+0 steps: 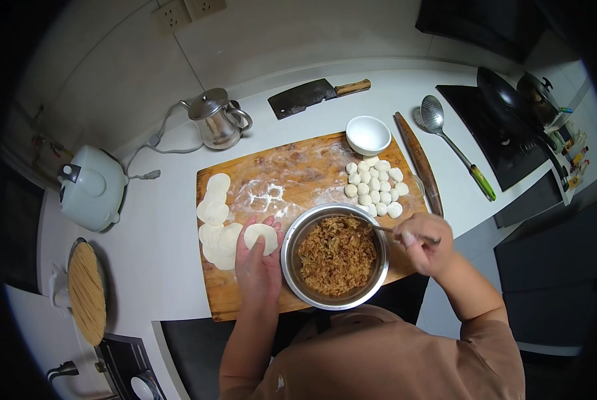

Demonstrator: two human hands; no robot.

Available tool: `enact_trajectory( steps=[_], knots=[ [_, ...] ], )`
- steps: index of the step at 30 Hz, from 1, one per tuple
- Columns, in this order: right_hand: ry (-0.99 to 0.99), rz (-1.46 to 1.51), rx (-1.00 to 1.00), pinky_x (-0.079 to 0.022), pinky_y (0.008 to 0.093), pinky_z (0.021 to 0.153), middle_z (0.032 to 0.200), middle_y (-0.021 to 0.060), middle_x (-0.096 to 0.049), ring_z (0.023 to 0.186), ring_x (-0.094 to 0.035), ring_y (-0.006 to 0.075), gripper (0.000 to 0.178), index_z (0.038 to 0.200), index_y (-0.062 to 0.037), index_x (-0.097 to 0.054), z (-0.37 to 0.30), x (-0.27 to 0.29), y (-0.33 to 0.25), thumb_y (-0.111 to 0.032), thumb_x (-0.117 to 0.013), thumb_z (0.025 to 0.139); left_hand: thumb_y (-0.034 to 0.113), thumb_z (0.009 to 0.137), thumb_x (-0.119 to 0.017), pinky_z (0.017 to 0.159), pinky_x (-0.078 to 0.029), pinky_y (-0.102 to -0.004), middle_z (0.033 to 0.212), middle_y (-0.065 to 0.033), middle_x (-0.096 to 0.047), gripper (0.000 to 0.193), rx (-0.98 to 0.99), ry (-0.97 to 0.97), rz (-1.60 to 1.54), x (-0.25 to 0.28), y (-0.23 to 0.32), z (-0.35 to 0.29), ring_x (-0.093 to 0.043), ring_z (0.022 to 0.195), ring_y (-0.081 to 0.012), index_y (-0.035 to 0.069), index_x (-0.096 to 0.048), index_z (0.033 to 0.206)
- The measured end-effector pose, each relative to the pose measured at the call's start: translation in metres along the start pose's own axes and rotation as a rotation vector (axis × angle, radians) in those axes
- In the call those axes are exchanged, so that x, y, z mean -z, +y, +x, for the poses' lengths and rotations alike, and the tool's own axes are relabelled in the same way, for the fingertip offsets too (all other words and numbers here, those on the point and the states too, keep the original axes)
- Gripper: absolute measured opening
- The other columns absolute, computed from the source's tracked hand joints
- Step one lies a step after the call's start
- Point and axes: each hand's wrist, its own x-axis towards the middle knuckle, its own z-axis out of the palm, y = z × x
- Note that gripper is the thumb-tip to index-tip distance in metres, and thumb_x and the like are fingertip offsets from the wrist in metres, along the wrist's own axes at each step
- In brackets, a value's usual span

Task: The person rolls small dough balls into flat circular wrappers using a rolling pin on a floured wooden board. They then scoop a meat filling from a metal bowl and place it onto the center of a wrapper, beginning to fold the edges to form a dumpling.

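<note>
Spoon [384,229] slants crosswise, pointing left into the filling [335,260], right fingers [415,241] gripping it; left fingers [269,220] pinch a wrapper [270,236].

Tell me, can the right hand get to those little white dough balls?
Probably yes: the dough balls lie just beyond the right hand, and nothing seems in between. Its grip is on a thin utensil, though, so it might need to let go.

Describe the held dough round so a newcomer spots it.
Find the wooden board, then the steel bowl near its front edge. Left of that bowl, the left hand holds the pale dough round. The other rounds lie on the board; only this is held.
</note>
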Motion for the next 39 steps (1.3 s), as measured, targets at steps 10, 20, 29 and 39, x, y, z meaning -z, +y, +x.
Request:
enact_trajectory(
  steps=[10,20,29,39],
  knots=[
    [-0.366,-0.215,0.344,-0.045,0.0322,0.048,0.076,0.0028,-0.052,0.062,-0.053,0.0193,0.019,0.093,-0.0093,-0.063,-0.025,-0.038,-0.029,-0.023,-0.071,0.082,-0.001,0.095,-0.051,0.105,-0.048,-0.0384,0.137,-0.0249,-0.047,0.055,-0.096,0.051,0.102,-0.007,-0.011,-0.009,-0.054,0.121,-0.0287,-0.001,-0.031,0.145],
    [-0.449,-0.056,0.209,-0.049,0.034,0.057,0.083,0.0076,-0.059,0.071,-0.06,0.0237,0.012,0.093,-0.0081,-0.064,-0.028,-0.037,-0.03,-0.017,-0.067,0.086,-0.003,0.095,-0.051,0.104,-0.05,-0.0383,0.135,-0.0254,-0.048,0.053,-0.126,0.026,0.096,-0.004,-0.015,-0.009,-0.056,0.12,-0.0289,-0.001,-0.032,0.145],
    [-0.234,0.13,0.007,-0.052,0.038,0.064,0.08,0.0117,-0.064,0.072,-0.063,0.0305,0.007,0.085,-0.0035,-0.064,-0.006,-0.012,-0.031,-0.005,-0.057,0.088,-0.01,0.091,-0.053,0.108,-0.044,-0.0369,0.137,-0.0243,-0.049,0.058,-0.116,-0.027,0.372,-0.001,-0.019,-0.009,-0.054,0.125,-0.0278,-0.003,-0.03,0.145],
    [-0.241,0.303,-0.302,-0.053,0.036,0.065,0.076,0.0135,-0.065,0.068,-0.064,0.0278,0.029,0.079,-0.0011,-0.062,-0.005,-0.022,-0.025,-0.012,-0.044,0.099,-0.007,0.093,-0.049,0.107,-0.045,-0.0381,0.137,-0.0242,-0.049,0.059,0.033,0.014,0.142,0.019,-0.008,0.0,-0.055,0.124,-0.0309,0.001,-0.028,0.148]
  ],
)
